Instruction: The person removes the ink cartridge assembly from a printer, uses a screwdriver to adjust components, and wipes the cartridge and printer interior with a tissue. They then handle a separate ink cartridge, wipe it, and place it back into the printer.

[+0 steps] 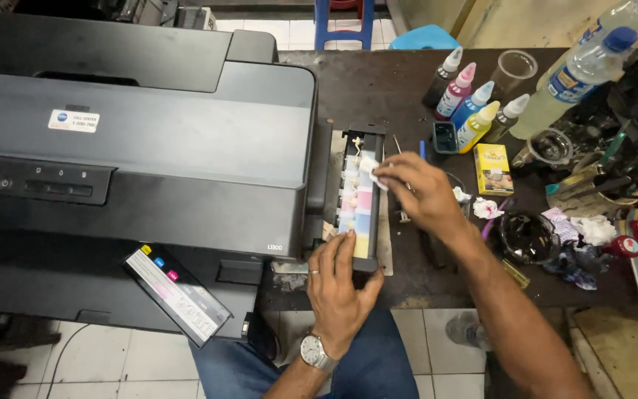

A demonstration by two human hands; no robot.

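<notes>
Hands meet over a long black ink-tank unit [358, 199] with translucent chambers showing pale yellow, pink and blue, which lies on its side against the right flank of the large black plastic printer [142, 140], near the front edge of the dark worn worktable [378, 89]. The tank appears laid flat so its row of ports faces up within easy reach. The left hand [337, 284], with a ring and a silver wristwatch [316, 352], comes up from below with the wrist bent back; its fingers rest flat and together along the near end of the unit, pressing rather than gripping, seemingly to steady it. The right hand [416, 188] reaches in from the right, forearm running diagonally across the table, palm down; thumb and fingertips are pinched closed on a small wad of white tissue [372, 171] held against the upper ports, as if to blot ink. Beyond it stand 5 small squeeze bottles [470, 103] with pointed caps, within arm's reach, beside a small yellow carton [493, 168]. Crumpled stained tissues [585, 230] lie to the right. A flat black tank cover [177, 294] with coloured labels leans on the printer's front
</notes>
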